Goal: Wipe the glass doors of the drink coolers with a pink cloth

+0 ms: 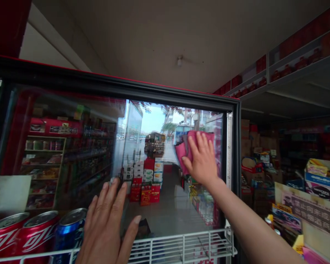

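Hands apart, fingers spread; left hand [106, 220] maybe touching the glass door [99, 157], hard to tell. Wire rack [181, 236] runs along door's bottom. Pink cloth [181, 152], door's right, could drop if the flat right hand [202, 157] eases; left might bump cans [40, 234] at door's lower left.

The right hand [202, 157] lies flat, arm [246, 214] outstretched, higher than the splayed left hand [106, 222].

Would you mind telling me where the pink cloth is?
In the head view, the cloth is right of centre, under the right hand, against the glass, above the wire rack.
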Action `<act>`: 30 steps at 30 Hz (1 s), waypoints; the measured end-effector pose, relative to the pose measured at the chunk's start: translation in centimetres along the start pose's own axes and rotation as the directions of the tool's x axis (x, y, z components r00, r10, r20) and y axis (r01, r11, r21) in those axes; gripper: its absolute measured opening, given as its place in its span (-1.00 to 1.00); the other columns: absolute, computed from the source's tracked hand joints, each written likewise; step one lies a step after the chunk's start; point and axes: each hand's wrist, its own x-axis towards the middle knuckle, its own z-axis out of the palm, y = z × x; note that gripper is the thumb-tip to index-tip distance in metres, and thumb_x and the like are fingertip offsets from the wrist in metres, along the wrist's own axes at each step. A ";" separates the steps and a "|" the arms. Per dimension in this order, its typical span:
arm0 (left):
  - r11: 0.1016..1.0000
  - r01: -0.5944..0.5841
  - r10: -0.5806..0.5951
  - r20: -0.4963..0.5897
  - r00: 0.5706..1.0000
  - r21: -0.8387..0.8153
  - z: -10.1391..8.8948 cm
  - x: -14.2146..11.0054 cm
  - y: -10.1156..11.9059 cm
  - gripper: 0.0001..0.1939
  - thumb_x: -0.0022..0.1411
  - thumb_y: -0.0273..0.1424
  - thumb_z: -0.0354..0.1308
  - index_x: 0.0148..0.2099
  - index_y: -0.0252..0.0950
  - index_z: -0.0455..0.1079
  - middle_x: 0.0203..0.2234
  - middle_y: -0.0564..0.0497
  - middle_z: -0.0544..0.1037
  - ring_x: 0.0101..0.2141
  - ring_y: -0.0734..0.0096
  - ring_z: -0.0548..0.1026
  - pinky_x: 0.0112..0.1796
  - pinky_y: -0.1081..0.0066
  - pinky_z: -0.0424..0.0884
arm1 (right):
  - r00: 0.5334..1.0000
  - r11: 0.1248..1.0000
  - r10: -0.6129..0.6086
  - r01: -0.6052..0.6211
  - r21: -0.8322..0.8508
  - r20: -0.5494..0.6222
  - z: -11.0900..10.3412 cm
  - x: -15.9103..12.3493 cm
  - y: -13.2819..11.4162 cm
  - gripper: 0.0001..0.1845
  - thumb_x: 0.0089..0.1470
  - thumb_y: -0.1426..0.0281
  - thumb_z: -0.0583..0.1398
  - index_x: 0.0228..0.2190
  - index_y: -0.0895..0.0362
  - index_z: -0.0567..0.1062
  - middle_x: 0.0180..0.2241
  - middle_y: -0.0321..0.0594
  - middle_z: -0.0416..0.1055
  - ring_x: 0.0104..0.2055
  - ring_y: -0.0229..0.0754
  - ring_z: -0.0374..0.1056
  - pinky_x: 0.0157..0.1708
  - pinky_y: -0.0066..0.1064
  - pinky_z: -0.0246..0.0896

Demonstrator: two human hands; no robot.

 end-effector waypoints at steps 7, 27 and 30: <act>0.999 0.054 -0.054 0.010 0.998 -0.001 -1.8 -0.5 -4.4 -0.17 0.53 -0.19 0.06 0.69 -0.26 -0.09 0.66 -0.14 0.04 0.66 0.13 -0.09 0.60 0.09 -0.16 | 0.931 0.943 0.320 -0.331 -0.036 -0.176 1.3 1.4 0.9 -0.06 0.48 -0.03 0.05 0.60 0.29 0.05 0.64 0.37 -0.12 0.68 0.46 -0.14 0.55 0.40 -0.06; 0.995 0.097 -0.098 -0.021 0.995 -0.025 -2.3 3.3 -9.8 -0.17 0.56 -0.12 0.02 0.70 -0.18 -0.14 0.65 -0.26 0.07 0.63 -0.17 0.01 0.54 -0.24 0.02 | 0.942 0.934 -0.333 0.323 0.152 0.048 0.1 7.0 -19.2 -0.10 0.45 -0.05 0.19 0.59 0.06 0.13 0.69 -0.06 -0.16 0.73 0.17 -0.25 0.68 0.14 -0.34; 0.995 0.103 -0.103 -0.020 0.994 -0.003 -3.1 3.6 -11.7 -0.18 0.57 -0.10 0.01 0.70 -0.18 -0.14 0.65 -0.26 0.07 0.63 -0.19 0.02 0.54 -0.26 0.02 | 0.987 0.987 -0.161 0.160 0.031 0.032 -0.2 5.8 -13.3 -0.10 0.45 -0.01 0.18 0.60 0.05 0.11 0.69 -0.04 -0.16 0.73 0.19 -0.22 0.66 0.18 -0.29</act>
